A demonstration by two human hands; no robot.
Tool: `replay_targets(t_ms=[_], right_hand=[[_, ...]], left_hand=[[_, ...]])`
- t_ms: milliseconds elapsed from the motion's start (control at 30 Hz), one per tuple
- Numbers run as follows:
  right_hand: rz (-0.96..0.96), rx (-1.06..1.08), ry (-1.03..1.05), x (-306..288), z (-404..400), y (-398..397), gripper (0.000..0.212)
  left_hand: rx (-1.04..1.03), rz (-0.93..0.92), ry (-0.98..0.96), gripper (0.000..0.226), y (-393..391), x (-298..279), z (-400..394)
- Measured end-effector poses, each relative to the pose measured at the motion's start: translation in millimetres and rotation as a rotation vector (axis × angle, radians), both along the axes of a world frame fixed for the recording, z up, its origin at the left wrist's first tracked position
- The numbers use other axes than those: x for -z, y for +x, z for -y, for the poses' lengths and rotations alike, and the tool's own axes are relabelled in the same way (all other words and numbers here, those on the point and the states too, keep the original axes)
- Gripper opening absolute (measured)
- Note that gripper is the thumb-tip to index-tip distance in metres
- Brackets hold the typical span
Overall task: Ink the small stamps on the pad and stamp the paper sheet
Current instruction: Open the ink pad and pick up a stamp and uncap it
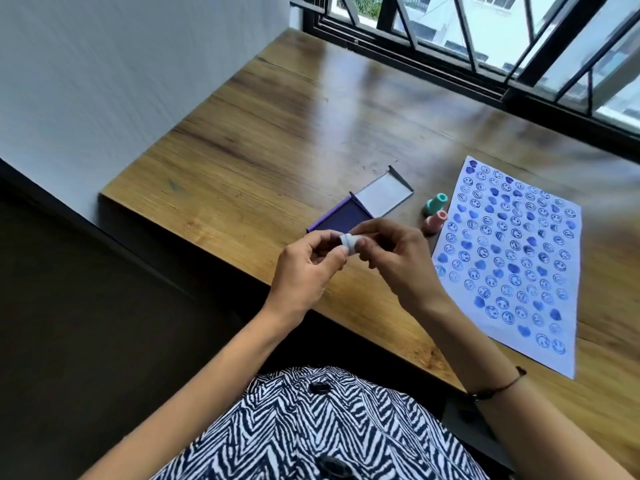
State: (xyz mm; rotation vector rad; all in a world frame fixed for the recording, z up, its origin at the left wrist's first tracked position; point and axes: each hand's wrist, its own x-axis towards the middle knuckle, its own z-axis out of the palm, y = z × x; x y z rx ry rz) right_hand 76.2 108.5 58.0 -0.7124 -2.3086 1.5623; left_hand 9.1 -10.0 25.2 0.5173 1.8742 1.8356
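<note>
A small white stamp (348, 242) is pinched between the fingertips of my left hand (306, 271) and my right hand (398, 261), held just above the table's near edge. Right behind the hands lies the open ink pad (343, 216), its blue-purple pad facing up and its lid (382, 195) folded back. A teal stamp (434, 203) and a pink stamp (434, 221) stand upright between the pad and the paper sheet (512, 258). The sheet lies to the right, covered with several rows of blue smiley and heart prints.
The wooden table (277, 133) runs from a white wall on the left to a black-framed window (485, 46) at the back. Its near edge crosses diagonally below my hands. My lap in zebra-patterned cloth (311, 427) is beneath.
</note>
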Motion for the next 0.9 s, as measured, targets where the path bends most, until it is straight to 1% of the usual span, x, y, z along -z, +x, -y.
replay_targets(t_ms=[133, 200, 267, 367, 433, 533, 567, 633, 733, 767, 833, 900], right_hand=[[-0.052, -0.038, 0.226, -8.2, -0.5, -12.6, 0.011], [-0.100, -0.062, 0.305, -14.4, -2.2, -19.3, 0.012], [-0.121, -0.081, 0.429, -16.9, -10.5, -27.4, 0.013], [-0.103, -0.063, 0.659, -15.8, -30.4, -45.7, 0.014], [-0.056, -0.095, 0.774, -5.7, -36.7, -56.6, 0.013], [0.134, -0.275, 0.961, 20.7, -30.7, -54.4, 0.013], [0.158, -0.309, 0.974, 24.0, -29.8, -53.9, 0.013], [0.166, -0.311, 0.938, 18.4, -34.1, -60.6, 0.013], [0.100, -0.281, 0.926, 9.0, -38.3, -68.4, 0.014], [0.115, -0.305, 0.948, 9.7, -36.1, -68.3, 0.014], [0.209, -0.384, 0.973, 14.9, -28.5, -63.2, 0.015], [0.247, -0.410, 0.896, 10.3, -33.2, -67.8, 0.015]], left_hand=[[-0.075, 0.165, 0.151, 0.016, -4.6, -4.7, -7.9], [-0.118, 0.256, 0.217, 0.016, -9.8, -7.5, -13.2], [-0.176, 0.302, 0.255, 0.016, -15.6, -5.8, -14.5], [-0.208, 0.230, 0.218, 0.010, -20.5, 1.0, -12.4], [-0.241, 0.168, 0.174, 0.009, -21.2, 9.9, -10.3], [-0.290, 0.103, 0.138, 0.012, -22.1, 21.2, -8.1], [-0.299, 0.091, 0.139, 0.012, -22.8, 23.6, -7.4], [-0.314, 0.082, 0.154, 0.010, -23.6, 27.4, -6.9], [-0.311, 0.079, 0.177, 0.007, -24.0, 30.7, -6.9], [-0.312, 0.080, 0.179, 0.006, -24.8, 31.8, -7.3], [-0.304, 0.085, 0.164, 0.006, -24.7, 32.4, -6.6], [-0.307, 0.079, 0.151, 0.006, -25.2, 34.2, -6.2]])
